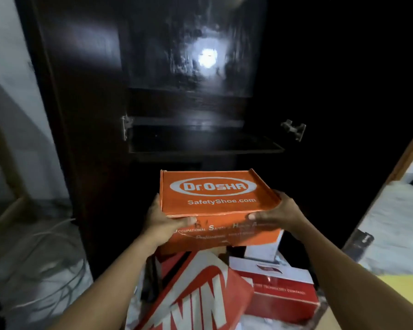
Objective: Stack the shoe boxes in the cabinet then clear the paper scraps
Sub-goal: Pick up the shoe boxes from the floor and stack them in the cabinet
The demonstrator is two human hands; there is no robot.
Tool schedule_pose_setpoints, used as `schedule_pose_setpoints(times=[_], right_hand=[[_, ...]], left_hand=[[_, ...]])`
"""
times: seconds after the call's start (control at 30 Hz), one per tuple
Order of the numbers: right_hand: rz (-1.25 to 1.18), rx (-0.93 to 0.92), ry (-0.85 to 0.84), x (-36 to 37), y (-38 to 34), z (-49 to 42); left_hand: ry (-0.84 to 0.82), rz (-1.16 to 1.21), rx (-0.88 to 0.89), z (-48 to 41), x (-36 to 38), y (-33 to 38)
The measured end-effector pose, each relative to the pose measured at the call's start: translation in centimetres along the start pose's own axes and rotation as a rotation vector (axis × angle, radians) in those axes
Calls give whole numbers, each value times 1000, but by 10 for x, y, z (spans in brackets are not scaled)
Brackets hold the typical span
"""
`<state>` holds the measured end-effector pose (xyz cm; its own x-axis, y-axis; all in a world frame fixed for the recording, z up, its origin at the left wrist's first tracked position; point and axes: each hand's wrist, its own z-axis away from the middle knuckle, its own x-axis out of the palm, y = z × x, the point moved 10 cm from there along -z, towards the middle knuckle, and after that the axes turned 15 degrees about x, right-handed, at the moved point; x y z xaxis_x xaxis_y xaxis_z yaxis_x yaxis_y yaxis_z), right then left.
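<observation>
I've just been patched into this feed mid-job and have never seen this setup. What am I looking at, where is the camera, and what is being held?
There is no machine here. A person is working with bare hands, and the single picture comes from a wide-angle camera worn on their head, looking forward and down. The two forearms reaching in from the bottom are theirs.

The left hand and right hand grip the near corners of an orange cardboard shoe box printed "Dr.Osha". It is lifted in front of an open dark wooden cabinet, whose dark shelf sits just beyond the box.

Below the held box is a loose pile: a tilted red-and-white shoe box, a red box with a white lid and a small white box.

The picture is dim and blurred, so I cannot pick out paper scraps with certainty.
</observation>
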<state>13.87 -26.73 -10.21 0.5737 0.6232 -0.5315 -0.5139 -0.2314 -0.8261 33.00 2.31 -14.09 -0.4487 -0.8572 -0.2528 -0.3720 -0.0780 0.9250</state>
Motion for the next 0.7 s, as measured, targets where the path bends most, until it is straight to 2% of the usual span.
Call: schedule_pose_setpoints(times=[0.13,0.33,0.53,0.7], right_hand=[[-96,-63,-69,37,-9,-87],[-177,-159,-61,84,-8,-177],[-160,-253,-133,133,-19,-215],[-252,-270,-217,179,-5,-236]], left_hand=[[62,-20,-37,-53,-1,-36],[178,-112,-21,-116,-4,-86],[308,-203,-27,-127,-8,-144],[412,-266,-59,-125,-21,-182]])
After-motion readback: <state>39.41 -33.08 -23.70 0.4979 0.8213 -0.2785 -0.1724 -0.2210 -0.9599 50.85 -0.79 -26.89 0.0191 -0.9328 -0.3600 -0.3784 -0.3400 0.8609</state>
